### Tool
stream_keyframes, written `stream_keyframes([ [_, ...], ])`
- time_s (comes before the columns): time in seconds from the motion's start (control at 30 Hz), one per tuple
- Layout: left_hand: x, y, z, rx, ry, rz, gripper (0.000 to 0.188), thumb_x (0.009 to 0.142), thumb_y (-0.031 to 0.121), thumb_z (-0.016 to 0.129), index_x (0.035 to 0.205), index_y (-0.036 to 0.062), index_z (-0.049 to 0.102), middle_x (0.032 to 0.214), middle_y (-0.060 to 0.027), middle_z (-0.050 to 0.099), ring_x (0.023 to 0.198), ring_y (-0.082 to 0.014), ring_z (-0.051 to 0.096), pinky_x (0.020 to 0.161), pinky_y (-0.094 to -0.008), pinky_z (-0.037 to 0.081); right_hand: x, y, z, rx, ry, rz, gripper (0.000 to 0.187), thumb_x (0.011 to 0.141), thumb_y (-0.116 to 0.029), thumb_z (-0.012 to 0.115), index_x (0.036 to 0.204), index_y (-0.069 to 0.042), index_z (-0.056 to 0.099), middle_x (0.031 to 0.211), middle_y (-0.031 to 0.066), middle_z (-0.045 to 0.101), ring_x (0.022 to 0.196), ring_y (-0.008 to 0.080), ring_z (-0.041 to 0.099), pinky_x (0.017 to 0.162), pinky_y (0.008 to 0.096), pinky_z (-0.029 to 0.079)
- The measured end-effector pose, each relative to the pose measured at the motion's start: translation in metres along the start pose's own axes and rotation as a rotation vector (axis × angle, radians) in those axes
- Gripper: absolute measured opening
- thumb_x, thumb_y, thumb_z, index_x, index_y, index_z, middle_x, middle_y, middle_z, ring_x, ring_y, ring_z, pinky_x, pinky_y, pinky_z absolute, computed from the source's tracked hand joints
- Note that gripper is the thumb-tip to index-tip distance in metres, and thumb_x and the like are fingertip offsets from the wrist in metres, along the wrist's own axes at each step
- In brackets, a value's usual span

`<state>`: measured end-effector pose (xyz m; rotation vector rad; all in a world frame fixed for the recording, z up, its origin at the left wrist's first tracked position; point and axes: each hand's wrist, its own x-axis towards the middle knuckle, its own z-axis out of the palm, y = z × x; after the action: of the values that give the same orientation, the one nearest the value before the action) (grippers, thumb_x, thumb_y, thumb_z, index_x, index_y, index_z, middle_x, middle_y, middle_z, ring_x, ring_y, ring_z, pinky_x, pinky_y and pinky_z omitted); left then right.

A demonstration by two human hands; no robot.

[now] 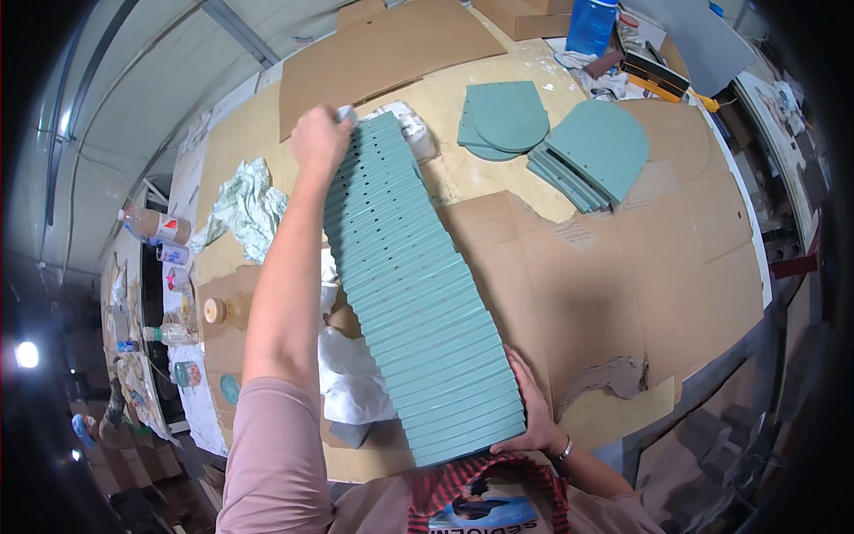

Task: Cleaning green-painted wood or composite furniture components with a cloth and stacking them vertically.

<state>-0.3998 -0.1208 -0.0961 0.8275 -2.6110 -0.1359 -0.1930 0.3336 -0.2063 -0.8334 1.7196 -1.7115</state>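
A long row of overlapping teal-green panels stretches from close to my body toward the far side of the table. Small dark holes dot its far half. My left hand is at the far left end of the row, its fingers closed on a small light-grey piece pressed near the panels' edge. What that piece is made of I cannot make out. Around the near right corner of the row, my right hand grips, fingers along the side and thumb at the near end.
Two stacks of rounded green panels, one farther left and one fuller, lie right of the row. Cardboard covers the table there. A crumpled cloth, white wrapping and a jar are on the left; a blue bottle stands far right.
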Motion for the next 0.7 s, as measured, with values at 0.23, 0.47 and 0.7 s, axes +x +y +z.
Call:
stream_keyframes([
  [0.23, -0.015, -0.019, -0.022, -0.105, 0.012, -0.073, 0.032, 0.079, 0.033, 0.074, 0.094, 0.0047, 0.076, 0.095, -0.0173, 0.074, 0.090, -0.0350, 0.071, 0.080, -0.0443, 0.055, 0.000, -0.004, 0.001, -0.007, -0.018, 0.042, 0.137, 0.054, -0.058, 0.091, 0.157, -0.001, 0.021, 0.161, 0.0261, 0.020, 0.150, 0.0402, 0.021, 0.120, 0.0485, 0.021],
  [0.47, -0.038, -0.026, -0.021, -0.077, 0.036, 0.047, 0.035, 0.080, 0.032, 0.074, 0.100, 0.0031, 0.074, 0.096, -0.0162, 0.075, 0.086, -0.0319, 0.072, 0.079, -0.0409, 0.055, -0.003, 0.000, 0.000, -0.022, -0.001, 0.018, 0.139, 0.053, -0.056, 0.092, 0.157, 0.000, 0.020, 0.162, 0.0252, 0.018, 0.150, 0.0393, 0.021, 0.121, 0.0480, 0.022],
  [0.7, -0.038, -0.086, -0.047, -0.024, 0.052, -0.161, 0.028, 0.081, 0.027, 0.074, 0.097, 0.0048, 0.074, 0.086, -0.0160, 0.074, 0.082, -0.0335, 0.071, 0.076, -0.0432, 0.055, -0.001, -0.001, 0.002, -0.025, 0.011, 0.011, 0.139, 0.053, -0.056, 0.093, 0.158, -0.001, 0.019, 0.162, 0.0258, 0.020, 0.150, 0.0401, 0.021, 0.120, 0.0487, 0.022],
])
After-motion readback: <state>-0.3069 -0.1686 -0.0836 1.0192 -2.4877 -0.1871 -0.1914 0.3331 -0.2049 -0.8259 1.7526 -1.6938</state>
